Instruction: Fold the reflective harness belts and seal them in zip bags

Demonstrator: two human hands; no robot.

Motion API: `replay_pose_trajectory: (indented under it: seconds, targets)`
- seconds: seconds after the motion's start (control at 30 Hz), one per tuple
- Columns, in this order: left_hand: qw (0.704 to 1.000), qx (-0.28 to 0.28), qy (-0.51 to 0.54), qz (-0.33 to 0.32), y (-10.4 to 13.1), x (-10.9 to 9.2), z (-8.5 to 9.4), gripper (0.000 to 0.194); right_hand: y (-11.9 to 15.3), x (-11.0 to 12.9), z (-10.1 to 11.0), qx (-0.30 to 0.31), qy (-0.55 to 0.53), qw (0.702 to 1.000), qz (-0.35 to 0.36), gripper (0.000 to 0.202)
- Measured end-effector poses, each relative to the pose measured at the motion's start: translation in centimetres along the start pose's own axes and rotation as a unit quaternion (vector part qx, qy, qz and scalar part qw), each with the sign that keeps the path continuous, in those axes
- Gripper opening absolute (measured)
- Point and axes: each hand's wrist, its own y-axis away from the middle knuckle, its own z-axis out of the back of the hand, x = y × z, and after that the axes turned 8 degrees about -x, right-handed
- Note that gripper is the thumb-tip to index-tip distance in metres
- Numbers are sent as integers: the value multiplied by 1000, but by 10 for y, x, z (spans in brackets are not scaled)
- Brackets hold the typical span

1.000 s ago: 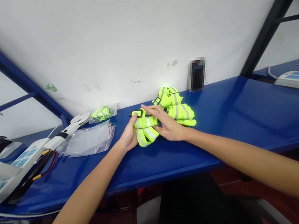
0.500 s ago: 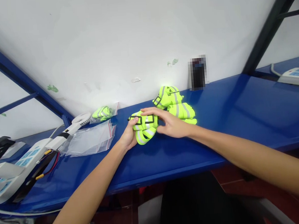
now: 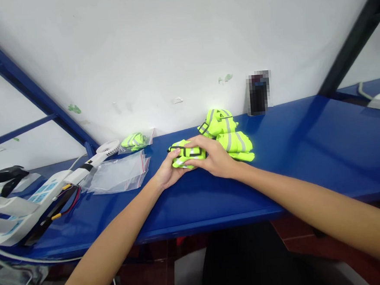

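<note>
A folded neon yellow reflective strap bundle [image 3: 187, 152] with black buckles is held between both hands, just above the blue table. My left hand [image 3: 168, 172] grips its left side, thumb on top by a buckle and fingers partly hidden beneath. From the right, my right hand [image 3: 214, 157] pinches the bundle, with the thumb at its front edge and the fingers over its top. Behind and beside my right hand lie more neon bundles with grey stripes, one at the back [image 3: 219, 122] and one nearer [image 3: 237, 142].
Clear zip bags [image 3: 117, 173] lie at the left, with a bagged neon bundle [image 3: 134, 140] behind them. A white fan [image 3: 109, 147], a power strip [image 3: 40, 198] and cables are further left. A pixelated dark object [image 3: 258, 94] stands by the wall.
My right hand has closed onto the bundle. The loop of strap that hung at its front is now folded in, making the bundle more compact. The view has shifted slightly.
</note>
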Motion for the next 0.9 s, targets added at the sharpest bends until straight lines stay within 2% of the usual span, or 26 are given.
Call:
replay_pose_trajectory:
  seconds: [0.1, 0.2, 0.27, 0.33, 0.37, 0.43, 0.5, 0.53, 0.57, 0.63, 0.7, 0.8, 0.9]
  targets:
    - [1000, 7, -13, 14, 1, -1, -2, 41, -2, 3, 0, -26, -15, 998, -53, 26]
    - [999, 11, -40, 6, 1, -2, -6, 52, -4, 5, 2, -71, -44, 988, -130, 25]
    - [996, 14, -79, -27, 0, -4, -7, 61, -6, 4, 3, -108, -60, 977, -172, 24]
    - [983, 3, -148, -109, -1, -11, -5, 63, -7, 2, 5, -138, -75, 966, -207, 21]
    - [967, -11, -191, -169, 0, -17, -2, 60, -8, 1, 6, -147, -81, 960, -224, 20]
    - [913, -43, -279, -294, 2, -35, 8, 55, -8, 1, 8, -153, -90, 950, -257, 18]
    - [837, -63, -410, -358, 8, -60, 23, 52, -8, 4, 9, -140, -87, 948, -274, 17]
    - [799, -64, -487, -347, 12, -74, 32, 52, -8, 5, 9, -127, -86, 950, -273, 18]
    - [771, -57, -560, -299, 17, -88, 43, 54, -8, 7, 9, -109, -89, 953, -269, 23]
    - [732, -59, -654, -180, 28, -113, 66, 56, -7, 10, 7, -64, -110, 959, -255, 35]
    - [682, -64, -722, -100, 39, -129, 87, 69, -5, 11, 3, -21, -136, 957, -256, 36]
    - [611, -39, -788, -66, 48, -135, 110, 96, -2, 8, -3, -13, -151, 943, -298, 27]
    - [585, -21, -808, -64, 44, -124, 115, 107, 0, 2, -5, -40, -146, 928, -339, 26]
